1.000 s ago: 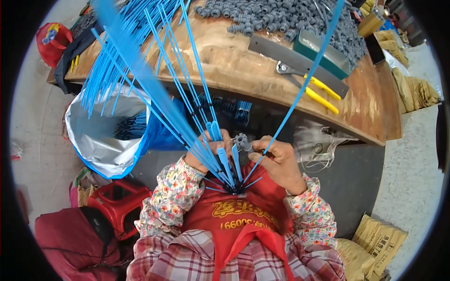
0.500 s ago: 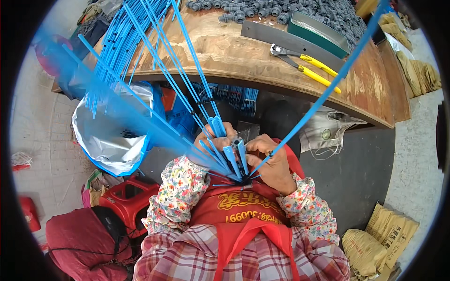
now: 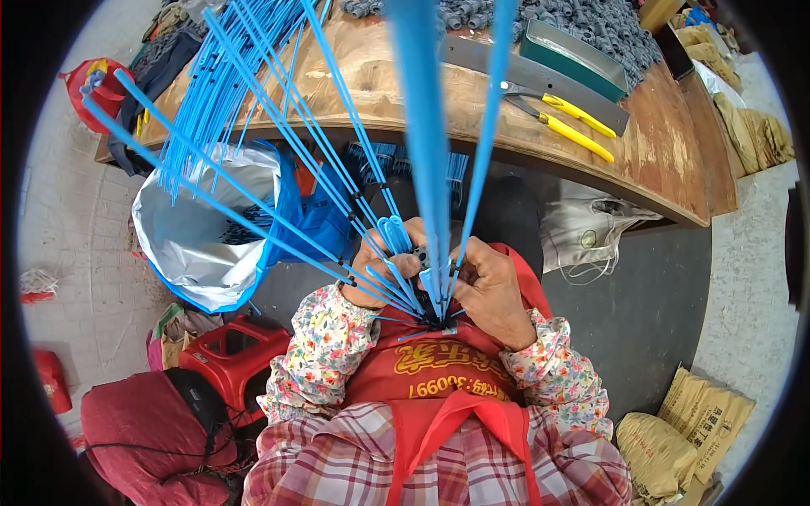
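Observation:
Close to my red apron, I hold a bunch of long blue rods (image 3: 337, 118) that fan out from a dark hub (image 3: 435, 320). Small black fittings sit partway along the rods. My left hand (image 3: 371, 268) is wrapped round the left part of the bunch, where several rounded blue ends (image 3: 392, 234) stick up by its thumb. The fingers of my right hand (image 3: 496, 295) pinch low on the right side, at the foot of an upright blue rod (image 3: 483, 160). Another rod (image 3: 419, 110) rises blurred in front of the camera. My fingers partly hide the middle of the bunch.
Ahead stands a wooden table (image 3: 405, 84) with a heap of loose blue rods (image 3: 228, 84), grey fittings (image 3: 582, 34), a green tray (image 3: 574, 59) and yellow-handled pliers (image 3: 574, 126). A silver-lined blue bag (image 3: 198, 244) and a red stool (image 3: 232, 358) are at my left.
The rod that slanted far to the right has swung left to near upright. Rods blurred at the left are now sharp, and another stands up in the middle. Both hands stay close together.

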{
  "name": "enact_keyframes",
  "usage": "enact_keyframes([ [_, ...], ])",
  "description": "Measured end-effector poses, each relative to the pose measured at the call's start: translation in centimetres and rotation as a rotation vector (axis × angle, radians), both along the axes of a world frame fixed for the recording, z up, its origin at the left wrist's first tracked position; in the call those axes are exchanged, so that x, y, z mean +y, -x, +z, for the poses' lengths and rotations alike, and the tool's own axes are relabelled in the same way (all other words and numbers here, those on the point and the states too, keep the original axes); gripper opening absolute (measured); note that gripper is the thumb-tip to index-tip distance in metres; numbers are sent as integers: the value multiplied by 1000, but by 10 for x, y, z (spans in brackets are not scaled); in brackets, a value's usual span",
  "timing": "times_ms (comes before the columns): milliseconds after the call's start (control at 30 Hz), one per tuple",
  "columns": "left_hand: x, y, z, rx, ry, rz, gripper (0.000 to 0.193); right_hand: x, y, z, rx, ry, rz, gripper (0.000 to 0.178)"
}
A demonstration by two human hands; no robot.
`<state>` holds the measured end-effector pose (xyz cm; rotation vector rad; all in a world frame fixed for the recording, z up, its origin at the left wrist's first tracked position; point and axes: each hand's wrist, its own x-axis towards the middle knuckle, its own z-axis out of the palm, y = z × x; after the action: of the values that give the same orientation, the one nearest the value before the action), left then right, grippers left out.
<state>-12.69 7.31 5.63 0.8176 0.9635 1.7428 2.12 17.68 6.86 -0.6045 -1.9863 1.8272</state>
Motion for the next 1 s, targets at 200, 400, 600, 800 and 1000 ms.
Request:
enact_keyframes([
  [200,-4,5,-19,-61,-184,121,31,-14,2,9,55,-97,11,7],
  [400,-23,10,-28,-180,-102,-30,31,-15,10,0,192,-174,255,15],
  [600,-24,4,-27,-240,-121,-58,26,-16,9,-1,193,-193,266,16],
  [800,-18,1,-27,-259,-173,-54,28,-22,9,-4,276,-186,165,12],
  [1000,-17,6,-24,-224,-207,-146,27,-26,9,-5,279,-183,172,11],
])
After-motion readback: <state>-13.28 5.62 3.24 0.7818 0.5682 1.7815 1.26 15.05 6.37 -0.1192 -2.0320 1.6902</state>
